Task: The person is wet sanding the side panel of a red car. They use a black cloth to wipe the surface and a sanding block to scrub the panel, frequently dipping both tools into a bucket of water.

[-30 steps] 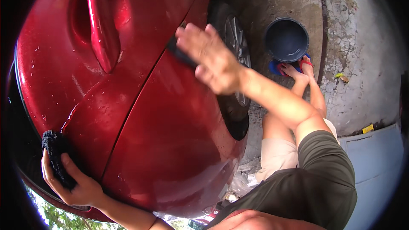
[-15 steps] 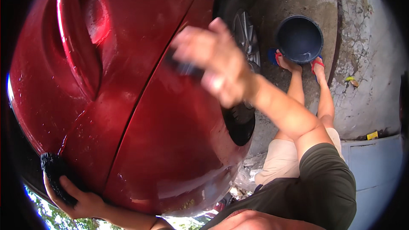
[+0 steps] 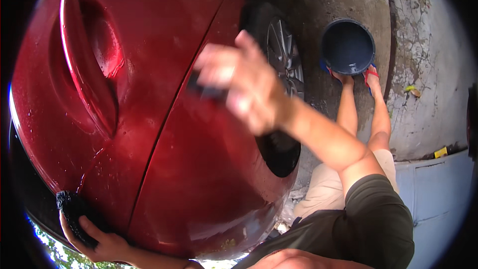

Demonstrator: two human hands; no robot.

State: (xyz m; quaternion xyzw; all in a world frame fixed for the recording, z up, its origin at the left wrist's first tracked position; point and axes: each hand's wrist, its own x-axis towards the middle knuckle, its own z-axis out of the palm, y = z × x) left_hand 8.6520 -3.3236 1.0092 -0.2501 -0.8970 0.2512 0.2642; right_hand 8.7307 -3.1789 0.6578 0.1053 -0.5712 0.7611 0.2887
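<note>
My left hand grips a black, rough-textured sponge or cloth against the lower-left edge of the red car body, below a moulded red handle or lamp surround. My right hand, smeared by motion, is over the panel seam beside the wheel. A dark shape lies under its fingers; whether this is a held thing or shadow I cannot tell.
A dark round bucket stands on the concrete by my sandalled feet. A cracked pale strip of ground, a small yellow scrap and a light blue-grey panel are at the right.
My left hand and the black sponge have shifted down the bodywork in the picture. My right hand keeps moving over the seam, blurred, and is slightly lower. The view has shifted a little.
</note>
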